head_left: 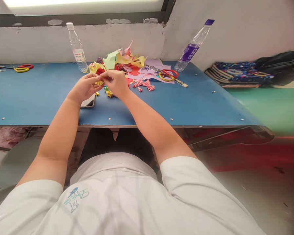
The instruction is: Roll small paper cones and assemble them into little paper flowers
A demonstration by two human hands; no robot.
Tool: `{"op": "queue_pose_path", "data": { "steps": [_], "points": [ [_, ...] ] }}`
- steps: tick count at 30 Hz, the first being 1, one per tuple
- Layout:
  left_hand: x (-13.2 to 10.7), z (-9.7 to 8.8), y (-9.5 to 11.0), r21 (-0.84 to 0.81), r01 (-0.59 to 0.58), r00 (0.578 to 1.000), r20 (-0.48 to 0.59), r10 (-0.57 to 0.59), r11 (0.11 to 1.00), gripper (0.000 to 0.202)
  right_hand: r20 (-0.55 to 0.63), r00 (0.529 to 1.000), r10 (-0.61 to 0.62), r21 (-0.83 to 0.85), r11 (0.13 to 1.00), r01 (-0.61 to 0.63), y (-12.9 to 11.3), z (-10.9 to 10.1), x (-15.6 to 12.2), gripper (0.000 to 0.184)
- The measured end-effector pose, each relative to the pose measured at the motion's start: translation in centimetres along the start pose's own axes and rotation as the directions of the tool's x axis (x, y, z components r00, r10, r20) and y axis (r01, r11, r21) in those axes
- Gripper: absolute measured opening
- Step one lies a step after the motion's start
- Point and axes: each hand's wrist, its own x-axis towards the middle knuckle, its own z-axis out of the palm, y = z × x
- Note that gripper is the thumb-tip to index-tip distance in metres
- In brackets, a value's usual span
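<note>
The head view shows the left hand (pixel 87 85) and the right hand (pixel 115 81) of the person, in the upper part of the frame, a little left of its middle. Both hands are raised over a blue desk (pixel 186 107), with the fingers curled and the fingertips of the two hands meeting. What is between the fingertips is too small to see, so I cannot tell if either hand is pinching something or is only pressed together.

Just below the hands, partly hidden by them, small yellow rolled paper pieces (pixel 109 94) lie on the desk. A flat device with a pale screen (pixel 88 102) lies near them, partly covered by the left hand. To the right of the right hand there is a loose group of small pink paper cones (pixel 150 87).

Behind the hands, in the upper middle, is a heap of crumpled coloured paper (pixel 110 60), with light green, yellow and red parts. On its right side are flat lilac paper sheets (pixel 153 63), and scissors with red and yellow handles (pixel 166 76) rest there. A clear plastic bottle with a white cap (pixel 79 55) stands left of the heap; another clear bottle with a purple cap and label (pixel 190 52) stands at the upper right.
</note>
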Motion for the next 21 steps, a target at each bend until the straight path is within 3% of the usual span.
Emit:
{"op": "queue_pose_path", "data": {
  "steps": [11,16,18,21],
  "points": [
    [0.4,-1.0,-0.2,0.029,0.025,0.999,0.030,-0.026,0.999,0.025,-0.024,0.997,-0.072,0.077,0.994,0.073,1.6,0.9,-0.2,0.044],
    [0.1,-0.4,0.3,0.009,0.048,0.998,0.051,-0.048,0.999,0.017,-0.079,0.973,-0.218,0.053,0.974,0.222,2.1,0.8,-0.1,0.070],
    [-0.2,0.0,0.6,0.078,0.037,0.999,0.028,-0.039,0.996,0.020,-0.079,0.967,-0.241,0.028,0.969,0.244,2.3,0.8,-0.1,0.067],
    [-0.4,0.3,0.9,0.144,0.027,1.000,0.004,-0.028,0.989,0.024,-0.026,0.977,-0.210,-0.015,0.978,0.210,2.3,0.8,-0.1,0.047]
  ]
}}
